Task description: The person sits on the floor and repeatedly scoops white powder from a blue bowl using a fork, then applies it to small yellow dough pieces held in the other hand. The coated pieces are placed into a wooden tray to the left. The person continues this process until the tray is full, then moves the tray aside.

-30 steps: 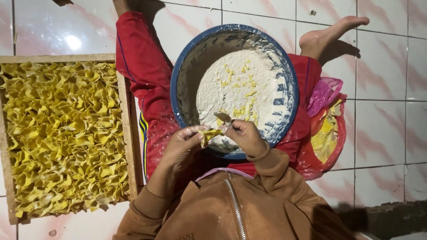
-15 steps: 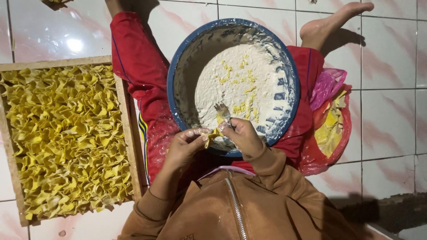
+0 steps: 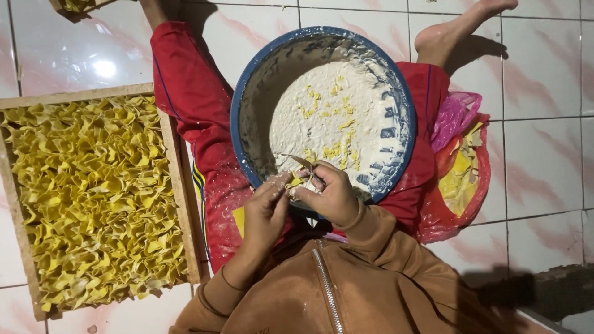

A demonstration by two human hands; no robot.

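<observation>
From the head view we see our left hand (image 3: 267, 213), dusted white, pinching a small yellow dough wrapper (image 3: 298, 180) at the near rim of the round blue basin (image 3: 247, 93). Our right hand (image 3: 331, 195) curls closed around a thin metal spoon (image 3: 301, 162) over that wrapper. The basin holds a rough, pasty white filling (image 3: 337, 117) flecked yellow. Left of it, a wooden tray (image 3: 174, 185) brims with crinkled yellow folded pieces (image 3: 93, 198). The glossy tiled floor (image 3: 544, 154) lies open at right beyond the plastic bags (image 3: 461, 167).
</observation>
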